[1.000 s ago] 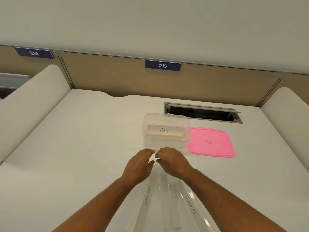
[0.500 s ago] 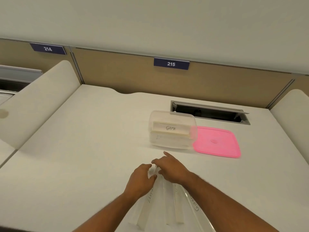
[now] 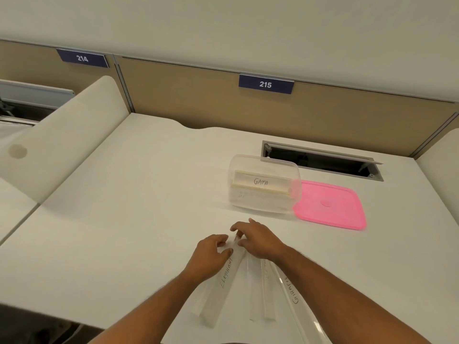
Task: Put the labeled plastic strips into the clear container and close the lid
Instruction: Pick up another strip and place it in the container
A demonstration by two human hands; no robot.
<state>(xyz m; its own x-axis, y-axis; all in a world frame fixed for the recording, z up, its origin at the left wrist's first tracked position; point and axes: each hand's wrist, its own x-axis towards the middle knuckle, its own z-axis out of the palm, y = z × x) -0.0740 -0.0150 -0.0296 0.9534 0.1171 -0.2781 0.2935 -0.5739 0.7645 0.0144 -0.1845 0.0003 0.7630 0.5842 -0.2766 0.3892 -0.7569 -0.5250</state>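
Near the desk's front edge, both hands [image 3: 238, 247] gather loose strips [image 3: 223, 281], fingers curled on them; container [image 3: 264, 184] open, pink lid [image 3: 330, 207] beside it.

Bright, even light; soft wide-angle blur

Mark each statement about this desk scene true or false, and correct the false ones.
1. The pink lid is on the clear container. False: it lies flat on the desk, right of the container.
2. A strip marked GAMA is inside the container. True.
3. Both hands are at the far ends of the strips on the desk. True: left hand, right hand.
4. The ELEPHANT strip is inside the container. False: it lies on the desk.
5. The sign behind the container reads 220. False: 215.
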